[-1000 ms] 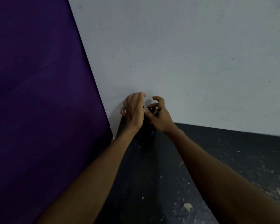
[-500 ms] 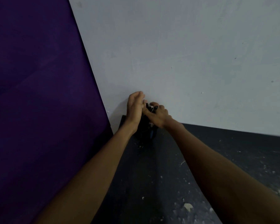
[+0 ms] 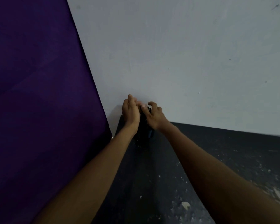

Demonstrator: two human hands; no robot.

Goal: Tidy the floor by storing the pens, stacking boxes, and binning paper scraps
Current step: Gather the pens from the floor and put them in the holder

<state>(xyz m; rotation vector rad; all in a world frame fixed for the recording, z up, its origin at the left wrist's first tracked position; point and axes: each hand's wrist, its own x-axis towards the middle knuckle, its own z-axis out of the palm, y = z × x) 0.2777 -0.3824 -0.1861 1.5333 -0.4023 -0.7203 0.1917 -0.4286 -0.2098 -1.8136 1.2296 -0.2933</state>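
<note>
Cloth [image 3: 39,94] is hanging at 9 o'clock. Left hand [image 3: 130,113] is resting, fingers straight, against the holder [image 3: 143,131], which is standing dead centre by the wall [image 3: 184,62]. Right hand [image 3: 154,118] is pinching pens [image 3: 149,109] at the holder's top. Scrap [image 3: 185,205] is lying at 5 o'clock.

— Where does the single view look from?
— From the person's head, facing forward and down into the corner where floor [image 3: 233,151] meets wall [image 3: 184,62], the floor close below.
</note>
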